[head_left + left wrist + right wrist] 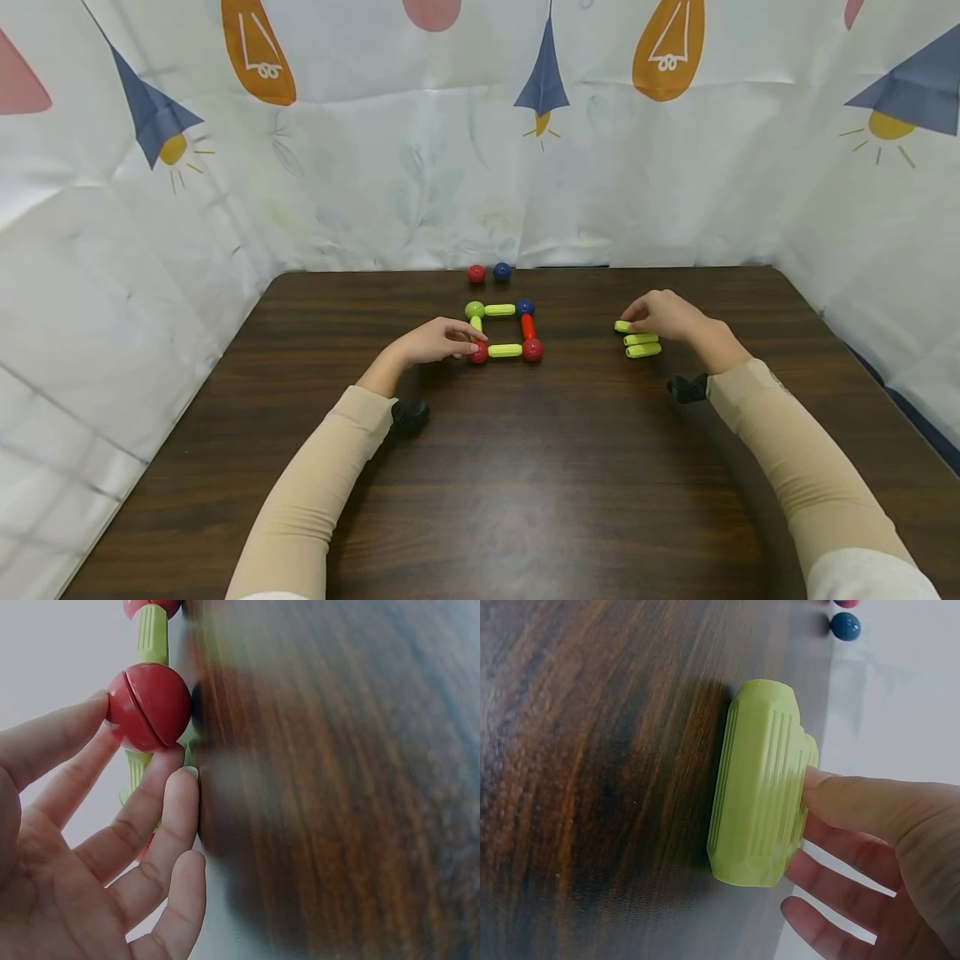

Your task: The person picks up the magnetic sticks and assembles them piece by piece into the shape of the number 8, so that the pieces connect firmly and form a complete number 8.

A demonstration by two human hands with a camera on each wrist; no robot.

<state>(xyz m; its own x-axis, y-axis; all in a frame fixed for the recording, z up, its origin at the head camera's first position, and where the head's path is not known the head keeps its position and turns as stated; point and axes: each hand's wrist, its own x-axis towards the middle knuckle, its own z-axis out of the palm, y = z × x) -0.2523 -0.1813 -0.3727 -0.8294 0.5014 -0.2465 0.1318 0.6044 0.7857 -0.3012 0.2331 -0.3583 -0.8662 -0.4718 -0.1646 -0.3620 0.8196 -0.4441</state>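
Observation:
A four-sided frame of balls and short rods lies on the table. Its corners are a green ball (475, 310), a blue ball (525, 307) and two red balls; one side is a red rod (528, 327), the others yellow-green. My left hand (435, 340) holds the near-left red ball (154, 705) between thumb and fingers. To the right, three loose yellow-green rods lie side by side, the nearest rod (754, 784) large in the right wrist view. My right hand (667, 317) pinches the farthest rod (622, 326), its fingers partly hidden behind the rods.
A loose red ball (476, 273) and a dark blue ball (502, 272) sit near the back edge of the dark wooden table (517, 467). Behind and beside it hangs a white patterned sheet (450, 167).

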